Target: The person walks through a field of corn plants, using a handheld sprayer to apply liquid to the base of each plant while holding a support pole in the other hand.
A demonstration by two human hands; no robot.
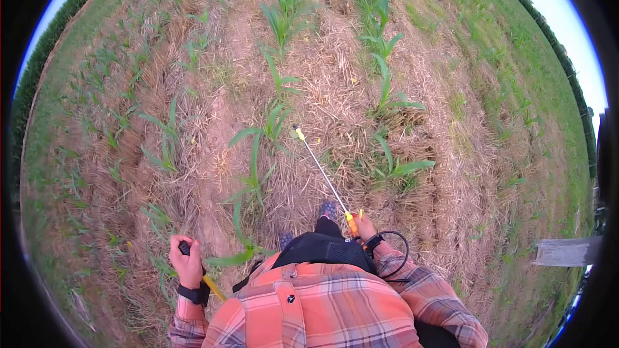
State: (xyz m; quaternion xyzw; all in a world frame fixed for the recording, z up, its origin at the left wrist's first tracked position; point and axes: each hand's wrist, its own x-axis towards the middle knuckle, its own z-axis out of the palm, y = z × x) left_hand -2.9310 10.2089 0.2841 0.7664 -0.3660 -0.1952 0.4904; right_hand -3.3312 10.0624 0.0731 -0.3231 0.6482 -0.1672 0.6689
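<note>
My right hand [365, 227] is closed around the orange and yellow handle of a sprayer wand [325, 177]. The metal tube points forward and left, its yellow nozzle end over the straw between two rows of young corn plants [263, 130]. From the handle a black hose [407, 251] loops back beside my right forearm. Low on the left, my left hand [187, 263] grips the black end of a yellow pump lever [214, 288]. The lever's lower part is hidden behind my plaid sleeve and body.
Dry straw [329, 84] and bare soil cover the ground. More corn plants [380, 38] run ahead in rows, with others close to my left hand. One shoe [327, 209] shows just ahead of my body. A grey post-like piece [567, 252] juts in at the right.
</note>
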